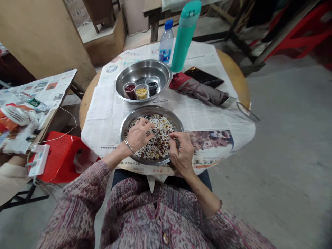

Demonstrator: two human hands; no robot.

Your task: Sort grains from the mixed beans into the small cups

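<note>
A steel basin (123,121) close to my lap holds a mix of white, yellow and dark red grains and beans (158,138). My left hand (140,135), with a bracelet at its wrist, rests on the left of the mix, fingers apart. At the right rim is my right hand (181,150), its fingers curled and thumb near the index finger; anything between them is too small to make out. Behind stands a larger steel basin (155,69) with three clear cups: dark red beans (130,90), yellow beans (141,92) and black beans (153,86).
Newspaper (103,110) covers the round table. A water bottle (166,43), a teal flask (185,38), a folded umbrella (199,88) and a dark flat phone-like thing (203,76) stand or lie at the back. A red stool (62,155) with a power strip (38,160) is left.
</note>
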